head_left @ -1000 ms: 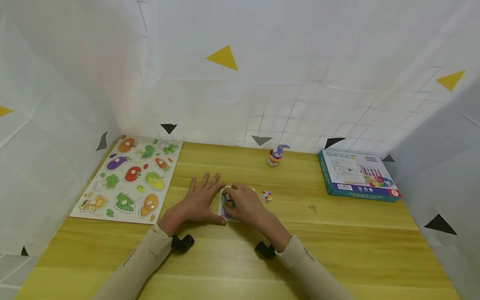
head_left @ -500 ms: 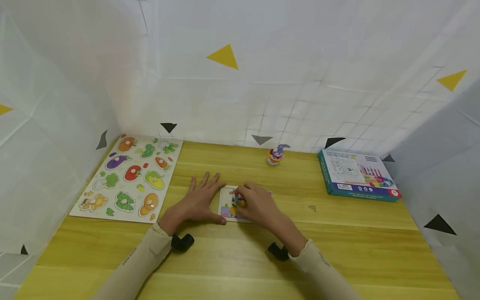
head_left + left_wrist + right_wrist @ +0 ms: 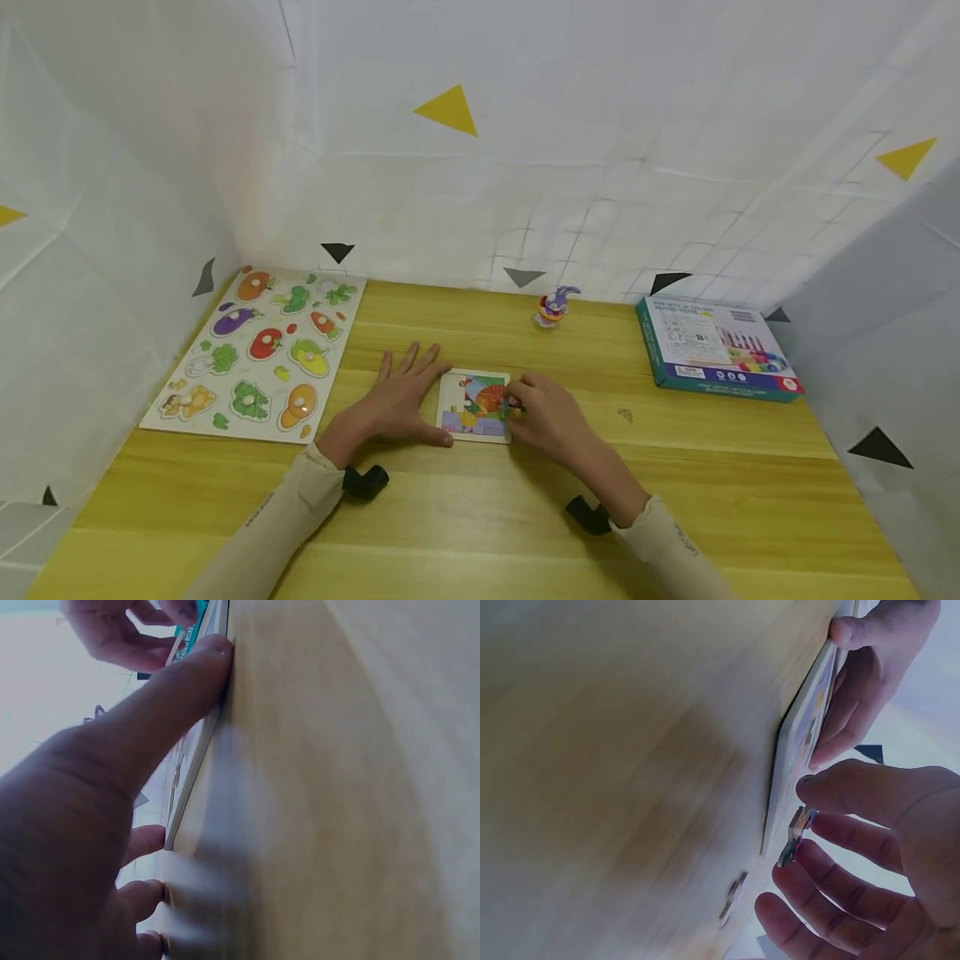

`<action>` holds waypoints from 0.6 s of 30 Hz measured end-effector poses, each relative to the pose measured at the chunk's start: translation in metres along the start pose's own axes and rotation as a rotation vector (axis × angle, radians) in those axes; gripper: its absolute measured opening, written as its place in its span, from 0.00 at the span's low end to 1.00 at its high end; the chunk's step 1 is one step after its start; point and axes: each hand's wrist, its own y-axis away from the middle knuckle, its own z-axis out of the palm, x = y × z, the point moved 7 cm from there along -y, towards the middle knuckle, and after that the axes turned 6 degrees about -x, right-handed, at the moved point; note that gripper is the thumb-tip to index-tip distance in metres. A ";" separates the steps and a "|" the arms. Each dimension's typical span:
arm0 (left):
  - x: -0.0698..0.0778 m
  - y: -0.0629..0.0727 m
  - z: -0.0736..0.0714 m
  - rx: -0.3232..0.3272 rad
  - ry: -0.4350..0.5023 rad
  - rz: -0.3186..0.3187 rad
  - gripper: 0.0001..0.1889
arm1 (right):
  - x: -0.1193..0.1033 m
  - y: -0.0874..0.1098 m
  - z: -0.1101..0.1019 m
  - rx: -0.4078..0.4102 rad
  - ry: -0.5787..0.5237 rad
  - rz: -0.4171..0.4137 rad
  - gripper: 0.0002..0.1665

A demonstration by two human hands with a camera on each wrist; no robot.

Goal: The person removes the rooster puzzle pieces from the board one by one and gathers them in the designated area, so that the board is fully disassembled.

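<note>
A small jigsaw puzzle board (image 3: pixel 452 392) lies on the table with a colourful picture in it. The upper left part of its tray is bare. My left hand (image 3: pixel 393 406) is spread flat at the board's left side, its thumb (image 3: pixel 199 671) and a fingertip at the edge. Beyond the board's right edge, my right hand (image 3: pixel 551 421) pinches a jigsaw piece (image 3: pixel 796 834) between thumb and fingers, tilted up off the table. A second loose jigsaw piece (image 3: pixel 733 898) lies on the tabletop near that hand, hidden behind it in the head view.
A vegetable peg puzzle (image 3: pixel 251 358) lies to the left. Behind the board stands a purple rabbit toy (image 3: pixel 555 307). A teal-edged box (image 3: pixel 716 350) sits at the back right, and white sheeting (image 3: pixel 375 167) rises behind the table (image 3: pixel 420 533).
My right hand has moved right, from over the puzzle board to past its right edge, with the jigsaw piece pinched. More of the picture now shows. My left hand has stayed in place.
</note>
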 end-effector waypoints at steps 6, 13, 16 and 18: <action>0.000 0.000 -0.001 0.001 0.003 0.000 0.62 | 0.012 0.007 -0.001 -0.030 -0.002 0.054 0.15; -0.001 -0.001 0.001 -0.004 0.013 -0.002 0.62 | 0.021 0.011 -0.002 -0.048 -0.002 0.069 0.14; -0.002 -0.001 0.001 -0.009 0.019 -0.006 0.62 | 0.023 0.012 -0.001 -0.052 -0.010 0.073 0.14; -0.002 -0.001 0.001 -0.010 0.023 -0.008 0.62 | 0.024 0.014 -0.001 -0.052 -0.013 0.078 0.14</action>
